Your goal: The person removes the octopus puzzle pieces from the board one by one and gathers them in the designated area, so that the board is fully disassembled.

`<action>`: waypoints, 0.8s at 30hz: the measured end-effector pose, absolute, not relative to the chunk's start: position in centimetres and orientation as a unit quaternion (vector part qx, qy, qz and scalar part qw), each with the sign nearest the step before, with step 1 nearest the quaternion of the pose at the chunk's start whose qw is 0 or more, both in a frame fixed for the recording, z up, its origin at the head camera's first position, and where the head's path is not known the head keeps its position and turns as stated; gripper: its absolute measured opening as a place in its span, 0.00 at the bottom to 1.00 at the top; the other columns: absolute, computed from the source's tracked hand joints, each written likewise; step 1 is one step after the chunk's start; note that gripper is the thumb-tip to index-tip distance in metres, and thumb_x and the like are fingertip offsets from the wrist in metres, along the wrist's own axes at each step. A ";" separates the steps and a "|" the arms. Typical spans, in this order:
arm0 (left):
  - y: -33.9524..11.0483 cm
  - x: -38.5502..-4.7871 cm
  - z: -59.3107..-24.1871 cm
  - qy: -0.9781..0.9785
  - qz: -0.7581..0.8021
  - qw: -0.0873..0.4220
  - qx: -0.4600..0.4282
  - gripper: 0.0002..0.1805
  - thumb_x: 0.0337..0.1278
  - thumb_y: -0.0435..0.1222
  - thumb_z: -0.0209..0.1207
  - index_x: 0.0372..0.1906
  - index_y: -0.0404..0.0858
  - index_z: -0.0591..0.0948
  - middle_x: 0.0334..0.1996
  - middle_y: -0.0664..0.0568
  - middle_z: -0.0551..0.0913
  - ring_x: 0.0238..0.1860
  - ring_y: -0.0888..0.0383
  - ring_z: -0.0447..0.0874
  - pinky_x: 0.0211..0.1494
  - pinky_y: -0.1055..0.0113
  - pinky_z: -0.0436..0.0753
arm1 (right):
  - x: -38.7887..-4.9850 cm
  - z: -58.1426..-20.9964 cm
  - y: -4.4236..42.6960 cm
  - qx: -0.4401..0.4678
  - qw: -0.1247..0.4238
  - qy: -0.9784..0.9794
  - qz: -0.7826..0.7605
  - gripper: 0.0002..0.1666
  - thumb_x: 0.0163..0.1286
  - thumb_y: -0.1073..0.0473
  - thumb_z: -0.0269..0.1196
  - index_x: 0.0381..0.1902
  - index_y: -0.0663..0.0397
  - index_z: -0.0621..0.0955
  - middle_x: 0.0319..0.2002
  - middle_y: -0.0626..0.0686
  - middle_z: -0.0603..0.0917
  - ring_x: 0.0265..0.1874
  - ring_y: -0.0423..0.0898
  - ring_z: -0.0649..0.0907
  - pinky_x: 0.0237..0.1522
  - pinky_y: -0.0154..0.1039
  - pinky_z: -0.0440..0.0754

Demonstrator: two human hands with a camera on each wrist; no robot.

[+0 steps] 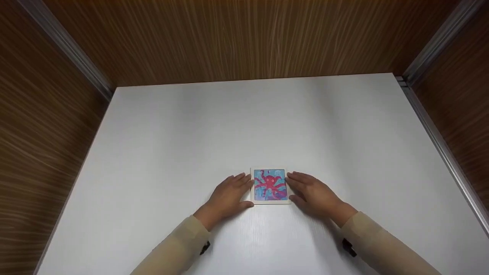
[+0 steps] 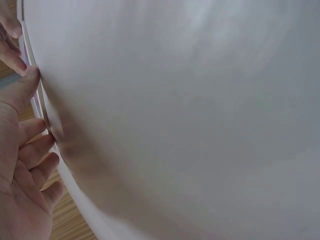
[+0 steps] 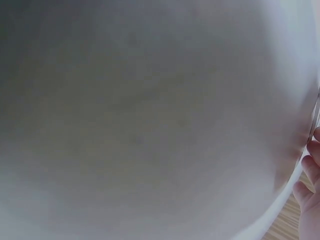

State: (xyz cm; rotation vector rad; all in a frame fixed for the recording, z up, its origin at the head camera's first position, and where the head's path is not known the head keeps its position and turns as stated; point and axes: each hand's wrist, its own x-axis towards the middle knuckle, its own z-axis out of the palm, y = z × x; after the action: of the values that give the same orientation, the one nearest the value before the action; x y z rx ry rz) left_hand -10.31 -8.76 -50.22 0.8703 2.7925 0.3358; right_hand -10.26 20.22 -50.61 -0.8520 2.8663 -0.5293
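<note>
- Walled by wood-grain panels (image 1: 237, 42); in the head view, on a white bench (image 1: 252, 122), an octopus puzzle (image 1: 270, 184) flat between left hand (image 1: 229, 193) and right hand (image 1: 316, 195), both loosely extended along its sides.
- From the left wrist: relaxed fingers (image 2: 39, 149) and thumb (image 2: 22, 91) against its edge.
- From the right wrist: only part of the right hand, close against the edge.
- Apparently pieced together; probably being squared or steadied; next, calls for light, even pressure from both sides.
</note>
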 end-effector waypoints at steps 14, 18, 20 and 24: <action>-9.0 -10.2 -50.4 0.944 0.118 0.102 0.291 0.38 0.58 0.54 0.59 0.70 0.41 0.66 0.70 0.52 0.63 0.71 0.53 0.55 0.70 0.58 0.54 | -10.1 -50.5 20.1 -0.283 0.049 0.941 -0.176 0.35 0.65 0.48 0.64 0.67 0.54 0.71 0.67 0.51 0.69 0.67 0.50 0.65 0.63 0.48 0.66; -9.0 -10.1 -50.5 0.945 0.120 0.104 0.287 0.38 0.58 0.54 0.59 0.70 0.42 0.65 0.70 0.52 0.62 0.71 0.53 0.54 0.70 0.58 0.54 | -10.1 -50.6 20.1 -0.284 0.044 0.941 -0.181 0.35 0.64 0.49 0.65 0.66 0.54 0.71 0.66 0.50 0.69 0.67 0.50 0.66 0.62 0.47 0.66; -9.0 -10.1 -50.5 0.945 0.125 0.105 0.284 0.38 0.58 0.54 0.59 0.70 0.42 0.65 0.70 0.53 0.62 0.71 0.53 0.54 0.71 0.58 0.54 | -10.2 -50.6 20.1 -0.286 0.040 0.940 -0.183 0.35 0.64 0.49 0.65 0.66 0.54 0.72 0.66 0.50 0.70 0.66 0.50 0.66 0.62 0.47 0.67; -9.0 -10.0 -50.5 0.945 0.137 0.104 0.278 0.38 0.58 0.54 0.59 0.70 0.42 0.66 0.70 0.52 0.62 0.72 0.53 0.53 0.70 0.57 0.55 | -10.3 -50.7 20.2 -0.288 0.034 0.939 -0.185 0.34 0.63 0.49 0.66 0.65 0.54 0.72 0.65 0.50 0.70 0.65 0.50 0.67 0.61 0.47 0.68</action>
State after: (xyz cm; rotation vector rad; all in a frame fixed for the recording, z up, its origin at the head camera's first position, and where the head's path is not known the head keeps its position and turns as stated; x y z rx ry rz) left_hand -9.96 -9.03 -50.49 0.8210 2.7858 0.4038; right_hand -10.26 20.22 -50.72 -0.8847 2.8882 -0.5681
